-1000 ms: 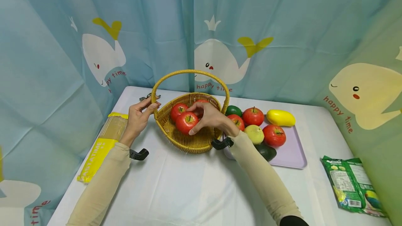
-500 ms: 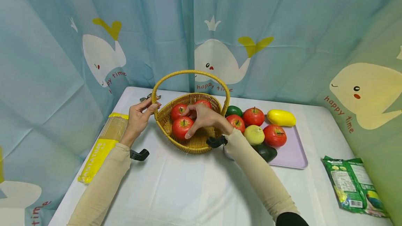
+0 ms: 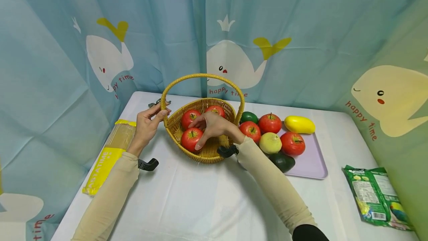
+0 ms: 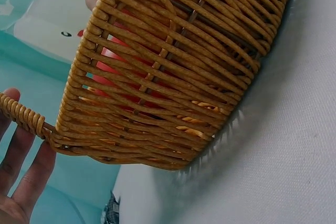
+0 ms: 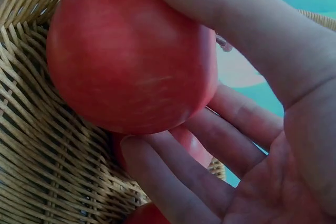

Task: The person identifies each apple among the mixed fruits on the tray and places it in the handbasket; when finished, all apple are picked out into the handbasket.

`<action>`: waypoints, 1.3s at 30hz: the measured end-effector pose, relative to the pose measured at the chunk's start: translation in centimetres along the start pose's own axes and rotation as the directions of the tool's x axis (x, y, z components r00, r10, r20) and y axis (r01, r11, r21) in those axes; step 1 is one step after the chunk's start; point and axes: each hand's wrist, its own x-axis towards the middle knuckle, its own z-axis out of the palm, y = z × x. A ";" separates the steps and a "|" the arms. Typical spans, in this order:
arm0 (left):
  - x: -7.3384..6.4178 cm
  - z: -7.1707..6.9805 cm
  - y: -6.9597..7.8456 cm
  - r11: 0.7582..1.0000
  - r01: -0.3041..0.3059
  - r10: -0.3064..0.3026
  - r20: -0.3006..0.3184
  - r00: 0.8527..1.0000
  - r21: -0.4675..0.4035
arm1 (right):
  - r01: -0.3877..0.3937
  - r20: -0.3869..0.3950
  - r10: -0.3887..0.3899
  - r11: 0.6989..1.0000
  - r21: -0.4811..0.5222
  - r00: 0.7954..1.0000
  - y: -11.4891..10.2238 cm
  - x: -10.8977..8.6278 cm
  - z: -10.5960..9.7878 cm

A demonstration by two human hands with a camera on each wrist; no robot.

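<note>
A woven basket (image 3: 214,154) with a tall arched handle stands on the table, three red apples inside. My left hand (image 3: 147,125) pinches the handle's left foot between thumb and fingers; in the left wrist view those fingers (image 4: 32,177) lie against the wrapped handle. Inside the basket, my right hand (image 3: 215,126) holds the front apple (image 3: 191,139), thumb on its near side and fingers round the far side. That apple (image 5: 131,56) fills much of the right wrist view, close to the woven wall. Behind it sit another apple (image 3: 190,118) and a third apple (image 3: 215,111).
Right of the basket, a lilac tray (image 3: 312,163) bears red apples (image 3: 292,144), a pale green fruit (image 3: 270,143), a dark avocado (image 3: 282,162) and a yellow fruit (image 3: 299,124). A pasta pack (image 3: 108,159) lies left, a green packet (image 3: 376,198) far right. Curtains (image 3: 301,18) enclose the table.
My right hand has lowered the apple to the left and down into the basket's front left. The apples behind have come more into view. My left hand stays at the handle.
</note>
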 end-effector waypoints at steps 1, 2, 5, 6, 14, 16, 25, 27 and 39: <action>0.0 0.0 0.0 1.000 0.000 0.000 0.002 1.000 -0.002 | -0.002 0.002 0.002 1.000 -0.003 1.000 0.0 0.0 0.1; 0.0 0.0 0.0 1.000 0.000 0.000 0.003 1.000 -0.003 | -0.004 0.003 0.004 1.000 -0.003 1.000 -0.1 0.0 0.1; 0.0 0.0 -0.1 1.000 -0.004 0.004 0.000 1.000 0.002 | 0.000 0.004 0.000 1.000 -0.010 1.000 -0.1 0.0 0.2; 0.0 0.0 -0.1 1.000 -0.005 0.005 -0.002 1.000 0.005 | -0.001 0.002 0.001 1.000 -0.014 1.000 -0.1 0.0 0.2; 0.1 0.0 0.0 1.000 0.000 0.000 -0.001 1.000 -0.001 | -0.028 0.010 0.029 0.991 -0.129 1.000 -0.6 -0.1 0.4; 0.1 0.1 0.0 1.000 0.001 -0.001 -0.005 1.000 0.000 | -0.029 0.013 0.031 0.991 -0.131 0.999 -0.7 -0.1 0.4; 0.0 0.0 0.1 1.000 0.013 -0.013 -0.014 1.000 0.016 | -0.014 0.024 0.019 0.981 -0.192 1.000 -1.1 -0.2 0.7; 0.0 0.0 0.1 1.000 0.019 -0.019 -0.016 1.000 0.014 | -0.015 0.017 0.019 0.978 -0.208 1.000 -1.2 -0.2 0.8; 0.0 0.1 0.0 1.000 0.025 -0.025 -0.026 0.999 -0.006 | -0.026 -0.036 0.014 0.934 -0.358 0.999 -1.9 -0.5 1.3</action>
